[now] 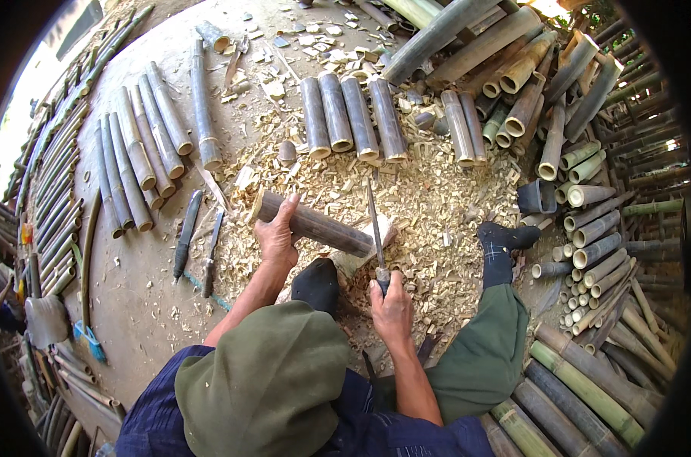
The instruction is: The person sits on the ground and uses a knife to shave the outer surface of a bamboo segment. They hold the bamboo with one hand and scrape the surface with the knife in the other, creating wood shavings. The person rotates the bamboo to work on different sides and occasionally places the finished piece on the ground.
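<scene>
My left hand (279, 238) is wrapped round a dark bamboo section (319, 227) near its upper left end, the thumb along its top. The section slants down to the right, its far end by a pale wooden block (376, 236) among the chips. In my right hand (393, 306) is the dark handle of a long, narrow-bladed knife (374, 221), its blade pointing away from me, just past the section's right end. Whether the blade touches the bamboo I cannot tell. Two more knives, one broad (186, 232) and one thin (212, 255), lie on the ground at the left.
Wood chips (437, 206) cover the ground around my feet. Several cut bamboo sections (341, 114) stand in a row ahead, with longer poles (140, 152) at the left. Bamboo stacks (596, 228) and a dark plastic container (537, 198) are at the right.
</scene>
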